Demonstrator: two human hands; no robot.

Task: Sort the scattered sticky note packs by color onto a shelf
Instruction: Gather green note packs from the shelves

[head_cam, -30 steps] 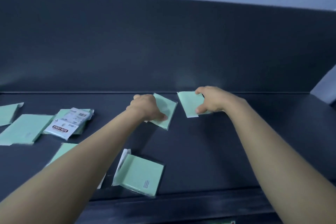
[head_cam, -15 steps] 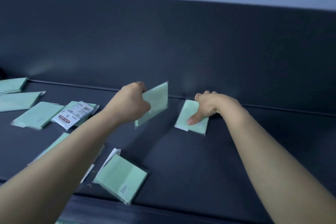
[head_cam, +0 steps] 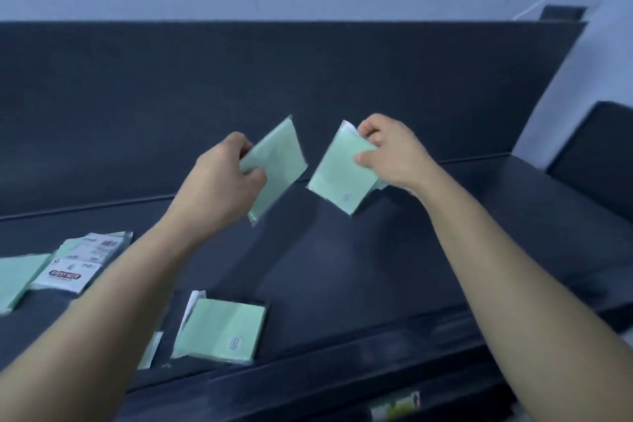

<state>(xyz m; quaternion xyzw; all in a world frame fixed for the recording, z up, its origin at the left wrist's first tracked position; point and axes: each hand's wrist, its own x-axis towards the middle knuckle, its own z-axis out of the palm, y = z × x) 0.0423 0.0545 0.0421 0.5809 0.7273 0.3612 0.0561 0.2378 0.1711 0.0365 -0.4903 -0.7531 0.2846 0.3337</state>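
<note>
My left hand [head_cam: 224,181] grips a pale green sticky note pack [head_cam: 279,164], held tilted above the dark shelf [head_cam: 394,267]. My right hand [head_cam: 390,154] pinches a second pale green pack [head_cam: 340,175] in the air, close beside the first. Another green pack [head_cam: 224,332] lies flat near the shelf's front edge. At the left lies a pack with a white "sticky note" label [head_cam: 82,264], and next to it a further green pack [head_cam: 17,276].
The shelf's dark back panel [head_cam: 308,79] rises behind the hands. A dark side piece [head_cam: 596,161] stands at the right. A lower level below the front edge holds a small light packet [head_cam: 397,406]. My left forearm partly covers another pack [head_cam: 152,349].
Both hands have lifted their green packs off the shelf surface into the air. The camera view has tilted, showing more of the wall above.
</note>
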